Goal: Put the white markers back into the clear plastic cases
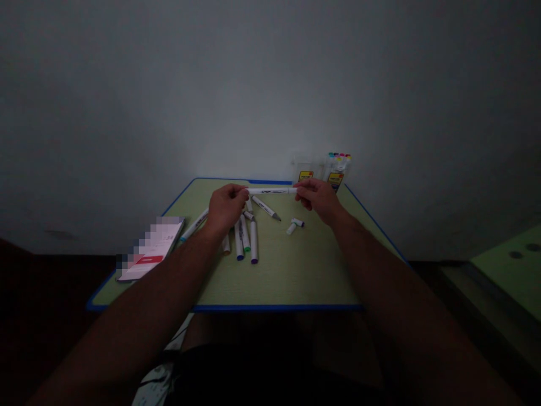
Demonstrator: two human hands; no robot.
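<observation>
Here's the left hand pinching one end of a white marker, the right hand pinching the other, and the barrel stretches level between them near the far edge of the desk! Just below lies an uncapped marker, with two small caps to its right and colour-ended markers clustered by the left hand. Clear plastic cases stand at the far right corner, a lit touchscreen device along the left edge.
</observation>
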